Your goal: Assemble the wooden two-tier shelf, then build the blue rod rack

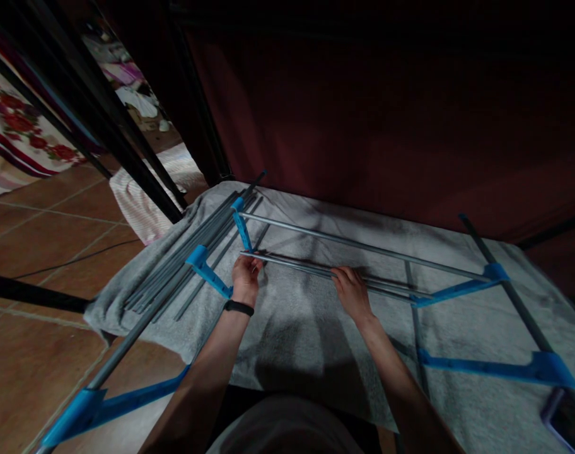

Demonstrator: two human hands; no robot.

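Observation:
My left hand (246, 277), with a black band at its wrist, pinches the left end of a thin grey metal tube (292, 262) beside a blue plastic bracket (243, 231). My right hand (351, 291) has its fingers closed over the same tube near its middle. A second thin tube lies close alongside, partly hidden under these fingers. The right ends of both reach a blue bracket (451, 293); whether they sit in it I cannot tell. Behind them, another tube (358, 241) spans the left and right brackets. More blue brackets (207, 272) join thicker poles (131, 343) at the sides.
Several loose metal tubes (188, 255) lie bundled on the grey blanket (306, 353) at the left. A phone (566, 416) rests at the lower right. A dark red panel (386, 145) stands behind. Dark bars (140, 164) and tiled floor (55, 233) are at the left.

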